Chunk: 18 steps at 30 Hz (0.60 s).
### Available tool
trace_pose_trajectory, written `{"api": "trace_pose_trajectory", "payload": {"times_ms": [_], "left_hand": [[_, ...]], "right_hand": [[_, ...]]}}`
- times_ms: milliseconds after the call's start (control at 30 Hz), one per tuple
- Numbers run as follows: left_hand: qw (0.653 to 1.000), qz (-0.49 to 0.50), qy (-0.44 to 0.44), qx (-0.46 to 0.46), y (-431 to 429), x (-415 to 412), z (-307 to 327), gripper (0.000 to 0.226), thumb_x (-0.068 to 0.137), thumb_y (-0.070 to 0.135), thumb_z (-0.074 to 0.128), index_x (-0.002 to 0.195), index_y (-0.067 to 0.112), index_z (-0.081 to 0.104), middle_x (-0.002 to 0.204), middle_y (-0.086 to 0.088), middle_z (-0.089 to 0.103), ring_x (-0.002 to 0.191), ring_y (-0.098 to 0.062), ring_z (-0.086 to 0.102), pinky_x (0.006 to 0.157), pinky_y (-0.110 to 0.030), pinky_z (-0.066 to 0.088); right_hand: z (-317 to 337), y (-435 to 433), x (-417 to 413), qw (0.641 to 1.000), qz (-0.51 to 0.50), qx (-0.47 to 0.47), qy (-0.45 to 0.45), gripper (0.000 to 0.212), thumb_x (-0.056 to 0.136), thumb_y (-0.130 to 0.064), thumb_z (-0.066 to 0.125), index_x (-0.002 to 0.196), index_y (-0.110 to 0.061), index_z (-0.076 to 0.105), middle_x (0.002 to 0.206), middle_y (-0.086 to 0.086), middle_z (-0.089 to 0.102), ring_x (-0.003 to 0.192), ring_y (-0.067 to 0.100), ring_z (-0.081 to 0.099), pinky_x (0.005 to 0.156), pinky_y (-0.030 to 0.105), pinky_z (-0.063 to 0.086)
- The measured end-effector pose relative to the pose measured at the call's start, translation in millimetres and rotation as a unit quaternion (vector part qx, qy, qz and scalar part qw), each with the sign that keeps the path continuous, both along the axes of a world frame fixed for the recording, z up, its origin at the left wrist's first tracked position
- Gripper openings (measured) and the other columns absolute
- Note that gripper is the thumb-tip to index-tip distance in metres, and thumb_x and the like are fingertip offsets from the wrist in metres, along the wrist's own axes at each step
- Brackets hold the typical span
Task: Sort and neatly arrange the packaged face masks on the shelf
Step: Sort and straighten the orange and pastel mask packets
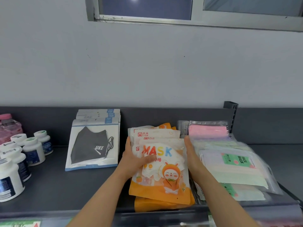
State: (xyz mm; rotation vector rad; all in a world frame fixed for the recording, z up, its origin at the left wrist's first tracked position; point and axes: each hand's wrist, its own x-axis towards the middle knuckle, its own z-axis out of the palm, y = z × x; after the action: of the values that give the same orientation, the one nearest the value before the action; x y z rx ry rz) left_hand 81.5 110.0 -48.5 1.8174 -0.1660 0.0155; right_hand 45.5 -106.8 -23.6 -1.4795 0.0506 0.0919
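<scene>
Left grip (136, 154): thumb clamps glossy orange-and-white plastic mask-pack stack (162, 169).
Right grip (191, 149): fingers apart, flat against stack.
Risk: slick packs overhanging shelf (57, 185) front may slip.

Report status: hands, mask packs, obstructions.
Left hand grips orange mask packs, thumb on top. Right hand flat against stack's right edge. Pastel mask packs crowd right side; black mask packs apart, left.
</scene>
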Motion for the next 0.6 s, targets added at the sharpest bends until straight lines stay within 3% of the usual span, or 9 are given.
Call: {"api": "trace_pose_trajectory", "payload": {"times_ms": [67,133,233,333,500,600], "left_hand": [[1.0,-0.004,-0.01,0.005,-2.9,1.7,0.6,0.132,0.039,0.068,0.09,0.144,0.05,0.012,0.141,0.008,0.051,0.12,-0.025,0.061,0.093,-0.052,0.055],[1.0,-0.011,-0.01,0.008,-5.2,0.4,3.1,0.126,0.041,0.066,0.09,0.142,0.048,0.017,0.138,0.007,0.055,0.116,-0.024,0.064,0.091,-0.052,0.056],[1.0,-0.02,0.014,-0.001,-3.1,-2.9,5.8,0.153,0.034,0.068,0.09,0.152,0.038,-0.002,0.146,0.004,0.047,0.123,-0.023,0.059,0.097,-0.049,0.053],[0.999,-0.025,0.039,0.008,-1.3,-2.9,7.3,0.166,0.034,0.066,0.09,0.152,0.031,-0.021,0.152,0.003,0.037,0.13,-0.025,0.052,0.103,-0.048,0.048],[0.999,-0.041,0.022,-0.003,-2.6,0.5,11.8,0.16,0.033,0.064,0.092,0.152,0.039,-0.012,0.146,0.002,0.046,0.12,-0.025,0.061,0.095,-0.049,0.054],[0.999,-0.036,0.017,-0.007,-2.8,-3.0,15.7,0.156,0.04,0.056,0.092,0.153,0.037,-0.014,0.149,0.004,0.041,0.124,-0.025,0.057,0.099,-0.048,0.052]], "right_hand": [[1.5,-2.1,0.5,1.0,0.001,0.021,0.006,0.054,0.092,-0.065,0.023,0.112,-0.03,0.059,0.099,-0.003,0.074,0.092,0.018,0.07,0.074,0.031,0.058],[1.3,-4.4,1.2,1.0,0.012,0.028,0.007,0.064,0.085,-0.07,0.028,0.123,-0.029,0.057,0.111,0.001,0.072,0.103,0.023,0.068,0.086,0.038,0.056],[0.7,-4.4,2.1,0.999,0.024,0.023,0.001,0.072,0.074,-0.074,0.035,0.128,-0.03,0.054,0.117,0.0,0.07,0.107,0.023,0.067,0.095,0.042,0.052],[0.0,-3.0,1.8,0.999,0.027,0.024,-0.007,0.069,0.071,-0.072,0.038,0.126,-0.032,0.054,0.113,-0.002,0.071,0.104,0.022,0.068,0.09,0.039,0.054],[0.1,1.3,1.7,0.993,0.041,0.108,0.015,0.071,0.071,-0.069,0.043,0.126,-0.026,0.055,0.114,0.006,0.071,0.101,0.027,0.07,0.081,0.041,0.057],[0.2,2.8,1.1,0.99,0.049,0.13,0.013,0.073,0.071,-0.07,0.041,0.127,-0.025,0.055,0.113,0.006,0.072,0.101,0.027,0.07,0.079,0.039,0.058]]}}
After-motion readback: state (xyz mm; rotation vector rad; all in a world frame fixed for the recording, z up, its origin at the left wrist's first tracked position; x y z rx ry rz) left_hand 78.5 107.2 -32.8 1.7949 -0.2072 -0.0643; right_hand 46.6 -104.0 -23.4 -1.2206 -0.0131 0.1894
